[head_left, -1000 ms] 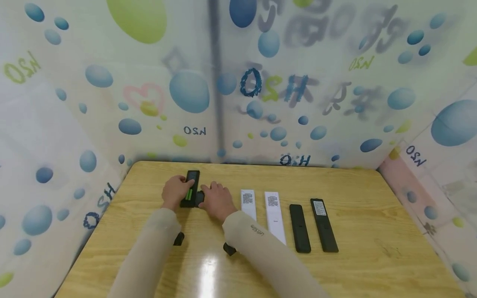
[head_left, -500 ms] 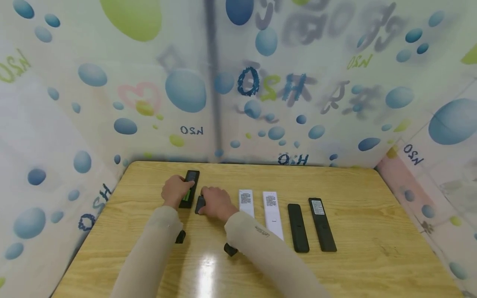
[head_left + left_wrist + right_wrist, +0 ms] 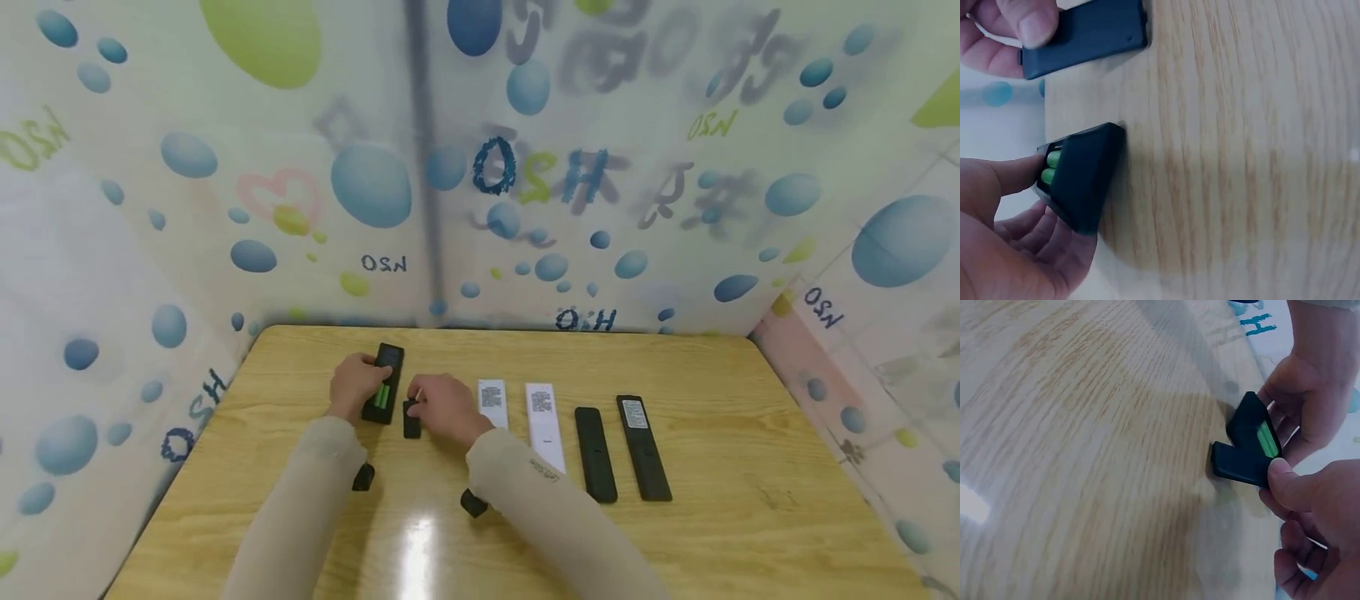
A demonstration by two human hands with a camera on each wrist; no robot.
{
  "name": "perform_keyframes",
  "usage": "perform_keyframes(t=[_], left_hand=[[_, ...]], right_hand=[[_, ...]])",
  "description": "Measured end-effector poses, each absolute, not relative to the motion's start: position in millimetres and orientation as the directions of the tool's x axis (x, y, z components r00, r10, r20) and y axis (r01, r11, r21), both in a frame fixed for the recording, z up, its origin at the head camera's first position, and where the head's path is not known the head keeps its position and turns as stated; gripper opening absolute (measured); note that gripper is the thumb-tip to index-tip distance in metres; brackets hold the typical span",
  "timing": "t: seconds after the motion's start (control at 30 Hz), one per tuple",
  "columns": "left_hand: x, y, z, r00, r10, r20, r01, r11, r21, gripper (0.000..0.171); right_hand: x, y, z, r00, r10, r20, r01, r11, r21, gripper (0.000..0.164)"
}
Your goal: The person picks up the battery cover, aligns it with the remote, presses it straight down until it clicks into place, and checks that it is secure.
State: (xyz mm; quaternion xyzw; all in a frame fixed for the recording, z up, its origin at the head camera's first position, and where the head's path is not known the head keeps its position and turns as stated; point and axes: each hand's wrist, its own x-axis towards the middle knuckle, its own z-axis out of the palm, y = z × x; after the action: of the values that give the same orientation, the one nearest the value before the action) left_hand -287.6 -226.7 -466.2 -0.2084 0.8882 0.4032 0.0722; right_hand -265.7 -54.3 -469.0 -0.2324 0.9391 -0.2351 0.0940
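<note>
My left hand (image 3: 354,387) grips a black remote control (image 3: 389,360) at the table's back left, thumb on one side and fingers round the other. Its battery compartment lies uncovered, and green batteries (image 3: 382,396) show inside. Just to the right, my right hand (image 3: 450,408) pinches a black battery cover (image 3: 412,425) between thumb and fingers. In the left wrist view the cover (image 3: 1088,37) is apart from the remote (image 3: 1088,178). The right wrist view shows the cover (image 3: 1238,464) overlapping the remote's lower end, with the batteries (image 3: 1268,439) beyond it.
To the right of my right hand lie two white remotes, one (image 3: 492,402) partly behind that hand and sleeve, the other (image 3: 545,425) beside it. Further right are two black remotes (image 3: 596,454), one with a white label (image 3: 634,414). A patterned curtain (image 3: 480,250) stands behind the table.
My right hand has drawn the battery cover away from beside the remote, to the right and towards me, and turned it. The left hand stays on the remote; more of the batteries shows.
</note>
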Motion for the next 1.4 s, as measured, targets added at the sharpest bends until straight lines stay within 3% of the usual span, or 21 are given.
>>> perform_keyframes(t=[0.53,1.03,1.4], left_hand=[[-273,-200,-455,-0.956,-0.105,-0.274,-0.293,0.331,0.897,0.058],[-252,-166,-471,-0.97,-0.01,-0.244,-0.24,0.225,0.944,0.04],[-235,-158,-478,-0.977,0.047,-0.208,-0.195,0.195,0.961,0.039]], right_hand=[[-252,6,-432,-0.895,-0.446,-0.019,-0.383,0.79,-0.478,0.018],[-237,48,-426,-0.912,-0.408,0.034,-0.381,0.813,-0.44,0.017],[-223,62,-430,-0.911,-0.401,0.096,-0.398,0.796,-0.455,0.014]])
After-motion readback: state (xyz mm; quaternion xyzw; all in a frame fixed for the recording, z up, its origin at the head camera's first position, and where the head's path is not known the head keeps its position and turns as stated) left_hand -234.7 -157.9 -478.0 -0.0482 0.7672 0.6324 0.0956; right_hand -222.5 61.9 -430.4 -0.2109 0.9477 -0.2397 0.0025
